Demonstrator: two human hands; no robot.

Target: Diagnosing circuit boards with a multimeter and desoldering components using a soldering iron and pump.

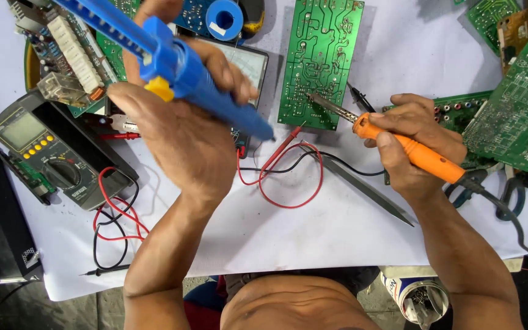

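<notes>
Blue desoldering pump (pixel 197 85): rear end cut by top edge; mid-body hidden in left hand (pixel 178 131). Analogue meter (pixel 249 61) mostly hidden behind that hand. Soldering iron (pixel 398 143): grip partly covered by right hand (pixel 417 146); tip contact on green circuit board (pixel 319 61) too small to judge. Can (pixel 420 296) cut by bottom edge.

A blue desoldering pump (pixel 172 67) with a yellow button is held in the left hand (pixel 178 131), raised above the surface, its tip slanting down to the right. An orange-handled soldering iron (pixel 398 143) lies gripped in the right hand (pixel 414 143), its metal tip touching the lower part of a green circuit board (pixel 319 58), which lies flat near the surface's far edge.
</notes>
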